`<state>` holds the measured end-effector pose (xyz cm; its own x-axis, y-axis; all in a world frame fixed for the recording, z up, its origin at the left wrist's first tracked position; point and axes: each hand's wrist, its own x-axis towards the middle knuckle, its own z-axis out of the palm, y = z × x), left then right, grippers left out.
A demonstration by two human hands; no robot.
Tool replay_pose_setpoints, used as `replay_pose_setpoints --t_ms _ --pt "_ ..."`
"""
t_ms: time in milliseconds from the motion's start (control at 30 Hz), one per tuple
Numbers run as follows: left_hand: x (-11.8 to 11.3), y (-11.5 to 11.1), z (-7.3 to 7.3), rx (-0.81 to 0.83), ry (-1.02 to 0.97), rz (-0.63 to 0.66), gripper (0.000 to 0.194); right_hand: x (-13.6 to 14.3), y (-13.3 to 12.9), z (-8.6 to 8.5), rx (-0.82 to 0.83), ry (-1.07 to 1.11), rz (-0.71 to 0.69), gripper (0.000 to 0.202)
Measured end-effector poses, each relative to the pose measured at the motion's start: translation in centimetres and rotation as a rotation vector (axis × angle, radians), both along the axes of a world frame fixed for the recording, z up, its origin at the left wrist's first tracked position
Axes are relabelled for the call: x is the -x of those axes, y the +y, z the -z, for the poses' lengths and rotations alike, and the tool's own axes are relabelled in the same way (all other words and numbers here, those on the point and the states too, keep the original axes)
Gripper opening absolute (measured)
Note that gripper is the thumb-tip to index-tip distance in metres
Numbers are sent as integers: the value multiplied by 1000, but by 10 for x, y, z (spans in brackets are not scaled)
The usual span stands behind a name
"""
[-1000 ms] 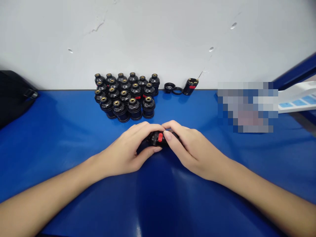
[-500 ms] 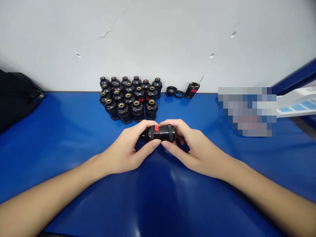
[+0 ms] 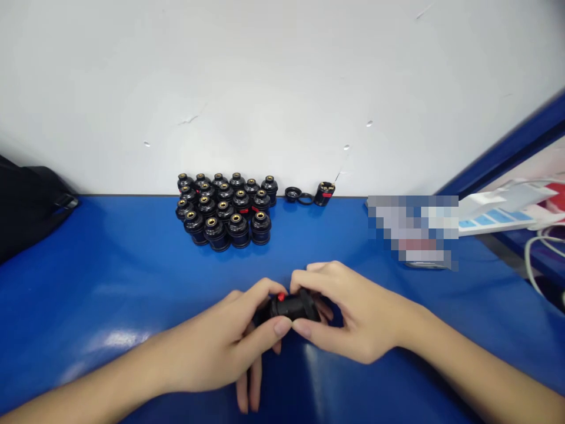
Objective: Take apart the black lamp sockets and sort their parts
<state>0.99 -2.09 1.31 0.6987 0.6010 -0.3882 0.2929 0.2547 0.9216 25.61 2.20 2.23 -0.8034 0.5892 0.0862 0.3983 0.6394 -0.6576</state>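
A black lamp socket (image 3: 293,307) with a small red switch lies sideways between my two hands, low over the table. My left hand (image 3: 241,335) grips its left end with thumb and index finger, the lower fingers stretched downward. Around the ringed right end, the fingers and thumb of my right hand (image 3: 357,312) are closed. Both thumbs nearly meet at the socket's near side. My left fingers hide much of its left end.
Several upright black lamp sockets (image 3: 238,229) stand grouped on the blue table (image 3: 132,253). By the wall are a black cap (image 3: 292,194), a black ring (image 3: 305,199) and an open socket body (image 3: 325,194). A blurred-out item (image 3: 415,235) lies right; a black bag (image 3: 30,206) left.
Both hands and the socket sit lower in the view, as do the wall and table items, since the view tilted up. My right hand has turned somewhat around the ringed end.
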Motion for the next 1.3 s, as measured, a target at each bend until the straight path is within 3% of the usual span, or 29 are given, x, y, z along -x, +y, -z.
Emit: replay_pose_setpoints --t_ms 267,467,600,833,1033,1200,1300 --pt "3 -3 -4 -66 119 37 40 1 -6 2 117 24 3 18" --pt "8 3 -4 -346 189 55 32 3 -6 4 95 56 23 17" --pt "10 9 1 -560 169 -36 26 4 -7 8 126 86 95 14" --pt "10 12 14 -805 153 -194 37 8 -5 10 100 250 176 26" --pt "10 11 16 -859 158 -182 38 11 -6 9 263 137 278 43" --pt "11 12 14 -697 148 -195 34 7 -5 16 85 226 191 23" --pt "12 13 15 -676 165 -238 34 6 -3 21 51 275 188 45"
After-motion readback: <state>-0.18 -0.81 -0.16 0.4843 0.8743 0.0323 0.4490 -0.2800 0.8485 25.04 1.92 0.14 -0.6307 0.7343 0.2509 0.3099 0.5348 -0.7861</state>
